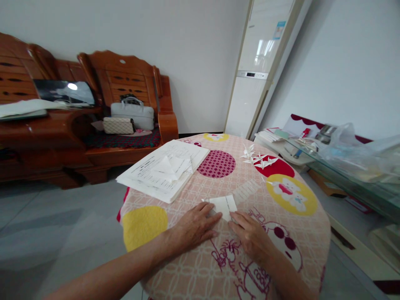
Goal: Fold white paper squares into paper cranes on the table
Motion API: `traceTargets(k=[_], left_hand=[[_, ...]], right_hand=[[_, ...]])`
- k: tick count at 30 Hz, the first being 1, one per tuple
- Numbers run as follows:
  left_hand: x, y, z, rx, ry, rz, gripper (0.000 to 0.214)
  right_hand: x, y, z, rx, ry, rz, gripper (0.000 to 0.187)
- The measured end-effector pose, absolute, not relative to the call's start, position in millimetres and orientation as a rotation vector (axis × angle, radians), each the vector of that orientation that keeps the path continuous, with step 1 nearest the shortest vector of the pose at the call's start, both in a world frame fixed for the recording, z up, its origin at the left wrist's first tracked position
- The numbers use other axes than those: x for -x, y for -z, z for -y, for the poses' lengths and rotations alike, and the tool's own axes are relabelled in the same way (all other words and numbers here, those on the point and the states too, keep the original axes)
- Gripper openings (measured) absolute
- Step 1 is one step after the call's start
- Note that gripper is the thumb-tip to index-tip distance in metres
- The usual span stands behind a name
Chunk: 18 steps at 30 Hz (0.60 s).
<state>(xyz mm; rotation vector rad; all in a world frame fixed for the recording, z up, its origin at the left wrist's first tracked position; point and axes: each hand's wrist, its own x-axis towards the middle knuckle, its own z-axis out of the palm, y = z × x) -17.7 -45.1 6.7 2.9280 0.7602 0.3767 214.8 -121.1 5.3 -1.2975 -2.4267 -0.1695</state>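
Observation:
A folded white sheet of paper (223, 206) lies flat on the round, cloth-covered table in front of me. My left hand (195, 227) rests on its left side, fingers spread and pressing it down. At the lower right edge, my right hand (250, 235) has its fingertips closed on the paper; the thumb is partly hidden. A line of print shows along the paper's right side. To the left, a stack of printed sheets (140, 177) carries several loose folded pieces of paper (170, 166). Several folded white paper cranes (264, 161) sit at the far right of the table.
The table wears a pink patterned cloth (187, 266). On the right stands a glass-topped cabinet (337, 166) with a plastic bag (346, 146). Wooden chairs (128, 79) holding bags (134, 114) are at the back left. A tall white air conditioner (250, 96) stands behind.

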Motion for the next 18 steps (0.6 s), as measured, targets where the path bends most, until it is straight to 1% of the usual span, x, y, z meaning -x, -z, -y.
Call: traceTargets(k=[7,11,16,18], left_hand=[[21,-6,45,-2.941,-0.384,-0.825,0.052],[25,-8,46,-2.92,-0.376,-0.925,0.054],[32,-13,45,-2.858,-0.401,-1.016,0.045],[35,-16,41,-2.818,-0.413,-1.086,0.038]], right_hand=[[-233,-6,143,1.261,0.19,2.423,0.038],[-240,-3,152,1.286,0.115,2.39,0.04],[-246,-7,159,1.281,-0.015,2.295,0.037],[-250,-8,160,1.318,-0.08,2.182,0.035]])
